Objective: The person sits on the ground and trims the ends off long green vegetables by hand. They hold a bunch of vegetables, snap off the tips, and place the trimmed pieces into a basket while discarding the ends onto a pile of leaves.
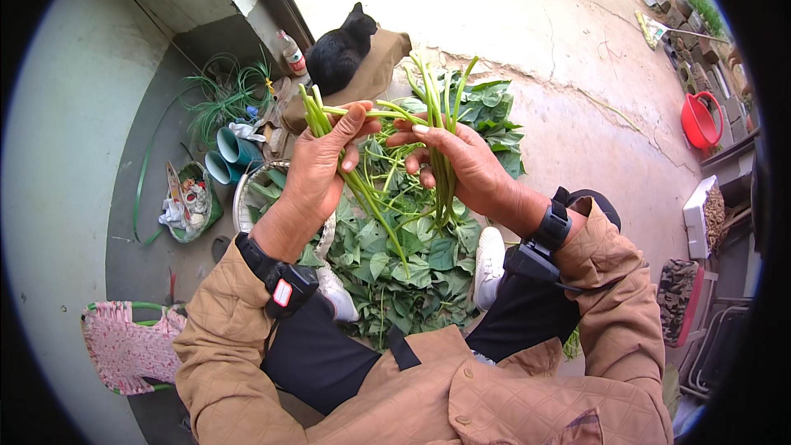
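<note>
My left hand (321, 167) grips a few long green leaf stalks (377, 213) that hang down past its palm. A larger bunch of green stalks (442, 179) stands upright in my right hand (473, 164), its tips rising above the thumb. Between the two hands a thin stalk (386, 114) runs level, reaching the fingertips of both. Below them a heap of broad green leaves (395, 278) covers the floor between my white shoes. More leaves (491, 105) lie farther out, behind the right hand.
A black cat (340, 52) sits on brown cloth (377, 68) ahead. On the left are a white-rimmed basket (243, 198), a small basket of odds and ends (191, 198), green strapping (216, 99) and a woven chair (133, 346). A red plastic basin (701, 120) and a camouflage-covered seat (678, 303) stand right.
</note>
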### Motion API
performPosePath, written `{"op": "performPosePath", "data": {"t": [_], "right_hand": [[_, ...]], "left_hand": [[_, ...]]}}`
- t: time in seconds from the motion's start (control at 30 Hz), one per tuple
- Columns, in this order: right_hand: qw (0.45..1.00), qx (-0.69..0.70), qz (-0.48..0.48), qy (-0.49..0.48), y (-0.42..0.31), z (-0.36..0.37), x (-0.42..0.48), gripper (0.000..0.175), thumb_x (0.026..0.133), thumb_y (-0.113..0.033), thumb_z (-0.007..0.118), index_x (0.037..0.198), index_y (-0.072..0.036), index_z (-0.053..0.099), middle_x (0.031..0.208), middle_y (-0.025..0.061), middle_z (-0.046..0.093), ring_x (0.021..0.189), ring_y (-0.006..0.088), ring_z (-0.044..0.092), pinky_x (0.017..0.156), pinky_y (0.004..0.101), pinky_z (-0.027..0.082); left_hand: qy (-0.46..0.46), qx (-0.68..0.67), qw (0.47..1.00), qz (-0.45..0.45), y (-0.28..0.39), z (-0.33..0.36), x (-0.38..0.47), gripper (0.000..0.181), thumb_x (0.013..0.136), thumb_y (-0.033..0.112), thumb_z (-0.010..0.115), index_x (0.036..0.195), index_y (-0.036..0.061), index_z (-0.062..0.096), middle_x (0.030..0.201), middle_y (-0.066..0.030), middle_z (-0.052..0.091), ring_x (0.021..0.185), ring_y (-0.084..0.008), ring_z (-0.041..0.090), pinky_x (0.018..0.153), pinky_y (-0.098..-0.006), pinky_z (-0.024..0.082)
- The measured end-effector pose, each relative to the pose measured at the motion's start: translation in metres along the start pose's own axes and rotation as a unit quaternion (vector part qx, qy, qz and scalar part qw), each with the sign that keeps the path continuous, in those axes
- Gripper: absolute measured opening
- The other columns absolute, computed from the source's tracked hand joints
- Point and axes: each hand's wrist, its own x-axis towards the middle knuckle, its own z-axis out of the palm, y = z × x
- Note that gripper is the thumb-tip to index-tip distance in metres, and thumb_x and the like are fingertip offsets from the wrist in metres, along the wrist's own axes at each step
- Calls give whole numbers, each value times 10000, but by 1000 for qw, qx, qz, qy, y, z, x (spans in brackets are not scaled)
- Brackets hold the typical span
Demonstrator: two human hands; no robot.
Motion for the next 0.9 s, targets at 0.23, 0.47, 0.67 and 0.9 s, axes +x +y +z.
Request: {"op": "performPosePath", "data": {"t": [0.23,0.47,0.67,0.9], "right_hand": [[996,86,0,1,0,-7,1,396,969,-205,546,1326,-57,455,1249,165,587,787,132,578,529,191,472],[998,31,37,-34,0,-15,1,396,896,-148,686,1253,-76,531,950,-11,653,531,11,334,462,174,287],[999,24,24,32,2,-14,0,343,911,-220,690,1195,-72,569,963,4,651,603,40,488,507,194,400],[996,73,-22,51,7,-6,8,270,993,-283,551,1154,-67,571,1294,97,581,1148,179,575,994,328,490]], "left_hand": [[-8,5,1000,-2,2,-3,3,251,919,266,669,1021,36,675,1014,-79,705,993,-157,675,483,-176,308],[-5,29,999,-13,1,-7,5,282,908,311,678,966,36,663,1014,-111,705,943,-184,691,465,-179,305],[-5,35,999,-39,-3,-4,1,322,901,339,680,965,23,669,998,-125,706,942,-208,698,452,-182,302],[-3,29,999,-19,0,-6,5,346,925,334,645,985,-6,665,1063,-143,701,972,-222,691,460,-170,316]]}}
